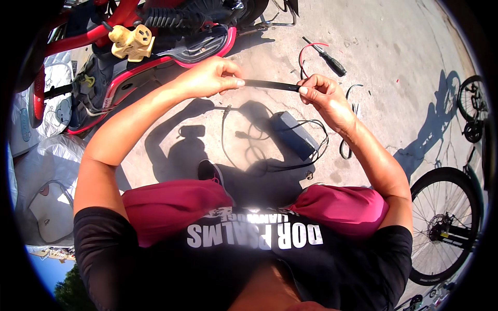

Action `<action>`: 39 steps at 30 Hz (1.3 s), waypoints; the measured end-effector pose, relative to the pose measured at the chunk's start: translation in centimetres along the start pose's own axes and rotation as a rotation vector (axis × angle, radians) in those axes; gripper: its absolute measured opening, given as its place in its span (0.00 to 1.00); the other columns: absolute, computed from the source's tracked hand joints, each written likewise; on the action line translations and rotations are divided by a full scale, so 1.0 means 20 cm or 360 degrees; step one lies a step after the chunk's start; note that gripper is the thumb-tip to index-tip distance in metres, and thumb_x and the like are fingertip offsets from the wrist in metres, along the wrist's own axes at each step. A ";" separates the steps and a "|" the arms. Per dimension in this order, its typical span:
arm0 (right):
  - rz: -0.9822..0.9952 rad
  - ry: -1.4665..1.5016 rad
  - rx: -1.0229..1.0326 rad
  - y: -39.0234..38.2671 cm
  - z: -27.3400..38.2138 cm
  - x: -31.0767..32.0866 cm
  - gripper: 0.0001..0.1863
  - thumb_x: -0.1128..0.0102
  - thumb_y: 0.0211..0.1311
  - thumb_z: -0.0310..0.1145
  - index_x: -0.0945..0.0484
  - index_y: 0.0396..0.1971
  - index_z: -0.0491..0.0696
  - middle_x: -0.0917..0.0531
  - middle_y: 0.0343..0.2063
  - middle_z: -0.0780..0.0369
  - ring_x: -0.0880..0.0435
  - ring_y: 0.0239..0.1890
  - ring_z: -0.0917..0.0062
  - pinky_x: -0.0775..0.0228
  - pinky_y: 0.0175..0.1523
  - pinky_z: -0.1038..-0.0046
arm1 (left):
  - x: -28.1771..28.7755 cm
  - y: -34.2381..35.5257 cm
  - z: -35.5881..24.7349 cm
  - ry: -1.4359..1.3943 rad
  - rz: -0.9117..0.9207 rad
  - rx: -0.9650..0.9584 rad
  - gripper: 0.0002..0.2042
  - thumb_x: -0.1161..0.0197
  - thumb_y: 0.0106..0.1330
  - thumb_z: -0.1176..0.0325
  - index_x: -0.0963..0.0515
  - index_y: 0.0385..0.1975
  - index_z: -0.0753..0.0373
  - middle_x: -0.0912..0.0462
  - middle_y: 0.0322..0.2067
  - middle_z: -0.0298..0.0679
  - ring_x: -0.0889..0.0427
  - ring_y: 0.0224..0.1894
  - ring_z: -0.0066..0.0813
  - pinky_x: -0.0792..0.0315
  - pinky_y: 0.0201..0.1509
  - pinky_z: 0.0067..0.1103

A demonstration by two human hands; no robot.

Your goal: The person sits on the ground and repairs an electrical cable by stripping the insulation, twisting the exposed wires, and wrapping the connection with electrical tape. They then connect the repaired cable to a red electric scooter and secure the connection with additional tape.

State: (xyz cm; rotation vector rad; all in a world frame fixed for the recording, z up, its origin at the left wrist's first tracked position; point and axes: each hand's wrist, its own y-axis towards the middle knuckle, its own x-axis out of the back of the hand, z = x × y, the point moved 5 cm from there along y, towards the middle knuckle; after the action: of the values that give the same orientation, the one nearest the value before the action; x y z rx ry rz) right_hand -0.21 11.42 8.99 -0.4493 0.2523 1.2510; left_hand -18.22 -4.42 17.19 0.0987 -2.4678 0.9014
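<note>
Stretched between my two hands is a black flat strip, perhaps tubing or tape; I cannot tell which. My left hand pinches its left end between thumb and fingers, and my right hand pinches the right end the same way. The strip is held roughly level above the concrete. Below it, on the ground, lies a black box-shaped power adapter with its black cord looped around it. Just beyond my right hand are a dark-handled screwdriver and a thin red wire.
At upper left stands a red and black scooter, with a yellow multi-outlet plug adapter on it. White plastic-wrapped items sit along the left. A bicycle wheel is close to my right elbow. Cable pieces lie on the concrete.
</note>
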 end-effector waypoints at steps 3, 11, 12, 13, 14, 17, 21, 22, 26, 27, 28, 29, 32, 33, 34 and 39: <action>0.0070 -0.0541 -0.0025 0.02 0.01 0.05 0.18 0.40 0.64 0.41 0.25 0.45 0.43 0.20 0.38 0.64 0.27 0.32 0.85 0.34 0.39 0.80 | 0.02 -0.10 -0.15 0.0591 -0.0089 -0.0586 0.07 0.38 0.62 0.69 0.22 0.30 0.67 0.25 0.17 0.37 0.26 0.21 0.26 0.32 0.27 0.24; 0.0418 -0.1586 0.1244 0.04 0.33 -0.42 0.28 0.32 0.51 0.48 0.24 0.46 0.44 0.22 0.47 0.52 0.25 0.51 0.59 0.34 0.55 0.64 | -0.01 -0.14 -0.48 0.1067 0.0235 -0.0564 0.05 0.39 0.60 0.71 0.21 0.29 0.66 0.24 0.19 0.44 0.23 0.23 0.36 0.32 0.31 0.29; 0.0414 -0.1497 0.1032 0.03 0.33 -0.44 0.27 0.32 0.51 0.48 0.24 0.44 0.43 0.22 0.45 0.53 0.25 0.50 0.59 0.34 0.54 0.64 | -0.02 -0.13 -0.47 0.0955 0.0276 -0.0498 0.06 0.39 0.60 0.70 0.21 0.29 0.66 0.24 0.19 0.41 0.25 0.22 0.32 0.33 0.30 0.27; 0.0416 -0.1407 0.0818 0.02 0.32 -0.45 0.25 0.32 0.50 0.48 0.23 0.41 0.43 0.21 0.43 0.53 0.24 0.48 0.58 0.33 0.53 0.64 | -0.02 -0.13 -0.46 0.0837 0.0312 -0.0432 0.06 0.39 0.61 0.70 0.21 0.29 0.66 0.24 0.18 0.38 0.26 0.21 0.28 0.33 0.28 0.25; 0.0417 -0.1314 0.0604 0.02 0.30 -0.44 0.24 0.32 0.50 0.48 0.23 0.39 0.43 0.21 0.41 0.53 0.24 0.47 0.58 0.33 0.51 0.64 | -0.03 -0.12 -0.45 0.0717 0.0347 -0.0365 0.06 0.39 0.62 0.69 0.20 0.29 0.66 0.24 0.17 0.35 0.27 0.20 0.23 0.34 0.27 0.24; 0.0502 -0.0972 0.0407 0.00 0.26 -0.42 0.20 0.32 0.53 0.47 0.22 0.31 0.43 0.20 0.34 0.57 0.21 0.42 0.68 0.31 0.46 0.67 | -0.05 -0.14 -0.45 0.0298 0.0367 -0.0165 0.08 0.37 0.63 0.67 0.19 0.30 0.66 0.25 0.18 0.28 0.32 0.20 0.13 0.38 0.23 0.17; 0.0722 -0.0584 -0.0218 -0.01 0.17 -0.37 0.15 0.39 0.62 0.44 0.23 0.37 0.47 0.24 0.36 0.66 0.26 0.41 0.84 0.33 0.47 0.77 | -0.09 -0.13 -0.38 0.0028 0.0445 0.0003 0.10 0.34 0.62 0.66 0.18 0.33 0.68 0.25 0.18 0.28 0.34 0.17 0.11 0.43 0.18 0.13; 0.0629 -0.0372 -0.0185 0.00 0.16 -0.35 0.16 0.41 0.64 0.45 0.23 0.38 0.46 0.24 0.36 0.66 0.26 0.41 0.83 0.32 0.48 0.76 | -0.08 -0.12 -0.37 -0.0067 0.0452 0.0029 0.10 0.34 0.62 0.67 0.17 0.34 0.68 0.25 0.18 0.28 0.35 0.17 0.11 0.43 0.18 0.13; 0.0515 0.0230 -0.0270 0.03 0.05 -0.29 0.25 0.50 0.68 0.52 0.26 0.45 0.43 0.24 0.41 0.62 0.25 0.45 0.78 0.29 0.55 0.69 | -0.05 -0.12 -0.36 -0.0241 0.0451 -0.0003 0.11 0.34 0.60 0.68 0.17 0.38 0.68 0.26 0.16 0.30 0.34 0.16 0.12 0.42 0.17 0.13; 0.0536 0.0382 -0.0397 0.00 0.03 -0.31 0.26 0.50 0.67 0.53 0.27 0.47 0.43 0.24 0.43 0.61 0.24 0.47 0.77 0.29 0.56 0.67 | -0.05 -0.14 -0.37 -0.0253 0.0449 0.0001 0.11 0.34 0.60 0.67 0.18 0.37 0.67 0.27 0.15 0.30 0.34 0.16 0.13 0.42 0.18 0.14; 0.0553 0.0535 -0.0526 -0.03 0.01 -0.32 0.26 0.50 0.67 0.53 0.27 0.48 0.43 0.24 0.45 0.60 0.24 0.48 0.76 0.30 0.57 0.66 | -0.04 -0.14 -0.37 -0.0266 0.0450 0.0004 0.11 0.34 0.59 0.67 0.18 0.37 0.67 0.28 0.15 0.30 0.34 0.16 0.13 0.42 0.18 0.14; 0.0697 0.0707 -0.0612 -0.04 0.00 -0.36 0.27 0.47 0.65 0.51 0.30 0.52 0.43 0.24 0.48 0.58 0.24 0.52 0.72 0.30 0.58 0.63 | -0.04 -0.14 -0.38 -0.0279 0.0467 -0.0065 0.10 0.35 0.60 0.68 0.18 0.36 0.68 0.25 0.16 0.32 0.30 0.17 0.15 0.38 0.19 0.15; 0.0863 0.0892 -0.0467 -0.06 0.02 -0.42 0.27 0.42 0.64 0.45 0.32 0.56 0.43 0.25 0.51 0.56 0.25 0.55 0.69 0.29 0.57 0.65 | -0.03 -0.15 -0.37 -0.0364 0.0373 -0.0171 0.09 0.35 0.60 0.70 0.18 0.36 0.69 0.23 0.18 0.35 0.29 0.17 0.16 0.35 0.20 0.15; 0.0757 0.0973 -0.0541 -0.07 0.03 -0.43 0.20 0.39 0.63 0.37 0.29 0.51 0.44 0.23 0.46 0.58 0.22 0.50 0.71 0.28 0.55 0.68 | -0.04 -0.16 -0.35 -0.0403 0.0369 -0.0185 0.09 0.35 0.60 0.70 0.18 0.35 0.69 0.23 0.18 0.35 0.28 0.18 0.16 0.35 0.21 0.15; 0.0696 0.0891 -0.0557 -0.07 0.01 -0.42 0.17 0.39 0.62 0.34 0.28 0.48 0.44 0.22 0.43 0.60 0.21 0.47 0.73 0.27 0.53 0.70 | -0.03 -0.17 -0.34 -0.0437 0.0368 -0.0203 0.08 0.35 0.60 0.70 0.18 0.35 0.69 0.22 0.18 0.35 0.28 0.18 0.16 0.34 0.21 0.15; 0.0534 0.0425 -0.0315 -0.03 0.02 -0.34 0.04 0.39 0.60 0.25 0.24 0.34 0.46 0.20 0.28 0.66 0.22 0.32 0.82 0.30 0.40 0.80 | -0.02 -0.21 -0.34 -0.0264 0.0358 -0.0029 0.08 0.33 0.59 0.69 0.19 0.29 0.69 0.23 0.18 0.33 0.29 0.19 0.16 0.33 0.25 0.16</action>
State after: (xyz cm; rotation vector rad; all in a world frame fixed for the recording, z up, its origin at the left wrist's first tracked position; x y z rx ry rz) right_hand -1.61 5.74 12.37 -0.7703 0.4460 1.5513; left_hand -13.94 -3.50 23.84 -0.1179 -2.6799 0.9985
